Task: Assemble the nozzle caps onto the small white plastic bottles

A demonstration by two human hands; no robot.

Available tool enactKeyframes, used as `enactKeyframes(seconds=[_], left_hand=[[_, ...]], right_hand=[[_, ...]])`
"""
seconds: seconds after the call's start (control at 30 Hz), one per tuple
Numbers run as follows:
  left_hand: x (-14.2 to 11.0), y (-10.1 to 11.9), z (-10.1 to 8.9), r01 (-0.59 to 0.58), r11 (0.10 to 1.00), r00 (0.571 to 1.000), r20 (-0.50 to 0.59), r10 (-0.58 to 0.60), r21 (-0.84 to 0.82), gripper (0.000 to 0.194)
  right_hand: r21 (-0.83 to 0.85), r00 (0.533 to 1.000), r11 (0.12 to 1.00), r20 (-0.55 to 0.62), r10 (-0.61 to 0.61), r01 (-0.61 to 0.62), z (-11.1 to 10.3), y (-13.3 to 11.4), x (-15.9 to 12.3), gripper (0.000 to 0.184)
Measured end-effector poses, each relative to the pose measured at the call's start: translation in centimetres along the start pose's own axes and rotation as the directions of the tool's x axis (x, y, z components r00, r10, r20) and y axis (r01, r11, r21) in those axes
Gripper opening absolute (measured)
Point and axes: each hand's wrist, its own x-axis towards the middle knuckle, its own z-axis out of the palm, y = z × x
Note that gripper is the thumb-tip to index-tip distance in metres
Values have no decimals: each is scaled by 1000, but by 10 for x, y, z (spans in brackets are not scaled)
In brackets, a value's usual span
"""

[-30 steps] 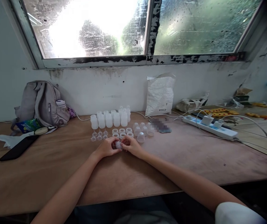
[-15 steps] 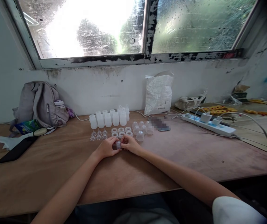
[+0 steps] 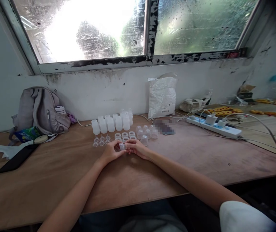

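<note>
Head-height view, forward and down

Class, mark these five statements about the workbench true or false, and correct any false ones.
1. The left hand holds a small clear piece, with the right hand close beside it. True.
2. The backpack is left of the white bag. True.
3. The power strip has nothing plugged in. False: white plugs are in it.
4. The clear domed cups are left of the bottles. False: they are right of them.
5. The bottles are lying down. False: they stand upright.
</note>
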Motion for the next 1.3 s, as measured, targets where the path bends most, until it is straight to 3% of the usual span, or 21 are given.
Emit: enactKeyframes(seconds=[0.1, 0.3, 0.47, 0.73, 1.1, 1.3], left_hand=[[4, -6, 0, 93, 978, 996, 24, -91, -187, 36], [1, -8, 2, 161, 937, 987, 73, -146, -308, 41], [-3, -1, 8, 159, 955, 987, 44, -152, -251, 42], [-4, 8, 9, 49, 996, 999, 21, -48, -79, 36], [-4, 10, 13, 4, 999, 999, -38, -2, 50, 32], [-3, 9, 13, 36, 999, 998, -46, -35, 29, 33]], right_hand=[[55, 999, 998, 30, -16, 15, 1, -3, 0, 24], [-169, 995, 980, -4, -103, 101, 3, -2, -1, 26], [-296, 991, 947, -7, -131, 123, 4, -1, -3, 24], [-369, 993, 923, 6, -118, 112, 2, 0, -3, 22], [-369, 996, 925, 34, -83, 89, -1, 2, 0, 22], [-284, 998, 957, 41, -50, 60, -5, -2, -3, 24]])
